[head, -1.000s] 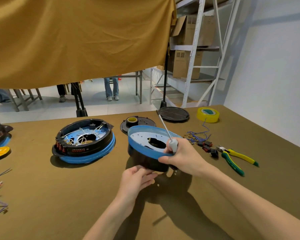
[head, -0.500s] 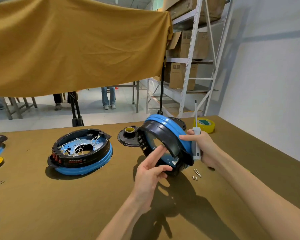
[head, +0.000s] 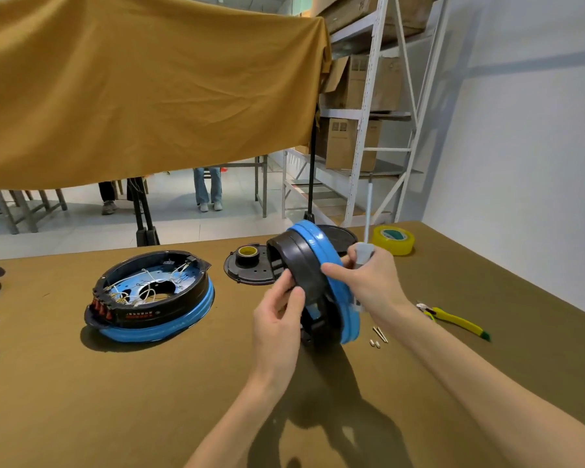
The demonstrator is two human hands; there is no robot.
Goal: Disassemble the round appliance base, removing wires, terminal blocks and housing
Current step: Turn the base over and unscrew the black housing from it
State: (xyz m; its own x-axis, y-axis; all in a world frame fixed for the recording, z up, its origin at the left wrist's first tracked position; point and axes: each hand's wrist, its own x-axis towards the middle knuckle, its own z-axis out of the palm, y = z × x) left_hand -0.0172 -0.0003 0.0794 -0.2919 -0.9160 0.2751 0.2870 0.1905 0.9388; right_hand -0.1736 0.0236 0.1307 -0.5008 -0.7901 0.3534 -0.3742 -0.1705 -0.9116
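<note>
Round base (head: pixel 313 265) stands on edge between left hand (head: pixel 277 319) and right hand (head: pixel 368 282).

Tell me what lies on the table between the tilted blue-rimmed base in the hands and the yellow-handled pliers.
In the head view, a few small loose metal screws lie on the brown table between the held blue-rimmed base and the yellow-handled pliers.

Bare forearms (head: pixel 250 410), no sleeves

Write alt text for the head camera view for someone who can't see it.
Two bare hands hold a round blue-and-black appliance base tipped on edge above a brown table; the left hand grips its black housing, and the right hand steadies the blue rim while holding a screwdriver. A second base with wires lies flat to the left, and loose screws lie to the right.
</note>
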